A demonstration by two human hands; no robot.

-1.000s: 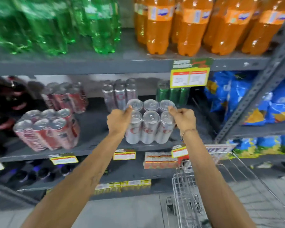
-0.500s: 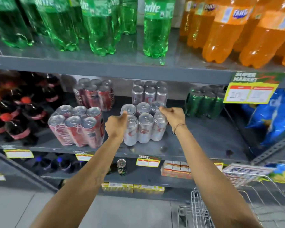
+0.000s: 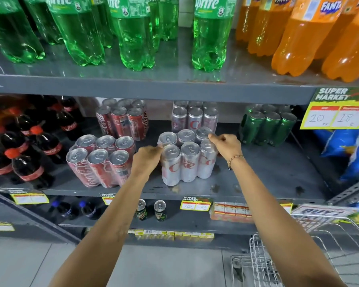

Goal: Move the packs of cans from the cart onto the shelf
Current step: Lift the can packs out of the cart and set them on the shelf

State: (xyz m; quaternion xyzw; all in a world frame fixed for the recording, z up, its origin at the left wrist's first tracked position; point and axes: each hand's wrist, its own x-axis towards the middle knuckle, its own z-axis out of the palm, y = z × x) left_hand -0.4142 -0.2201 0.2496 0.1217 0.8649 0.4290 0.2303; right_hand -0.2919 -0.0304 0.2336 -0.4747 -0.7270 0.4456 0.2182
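**Silver six-pack on the middle shelf**

Shrink-wrapped silver can pack (image 3: 184, 158), red "Coke" lettering, stands on the grey shelf (image 3: 267, 172). Left hand (image 3: 146, 157) and right hand (image 3: 225, 145) grip its top corners. Above: "Sprite" bottles (image 3: 211, 34), "Fanta" bottles (image 3: 311, 34); "SUPER MARKET" tag (image 3: 336, 108), 20/18.

The silver six-pack of cans (image 3: 186, 160) is bright brushed metal under glossy, wrinkled clear plastic wrap. The grey shelf (image 3: 263, 175) is painted metal, dull and scuffed with rusty spots. The cart (image 3: 263, 264) is shiny bare wire, and the price tag (image 3: 335, 117) is matt paper.
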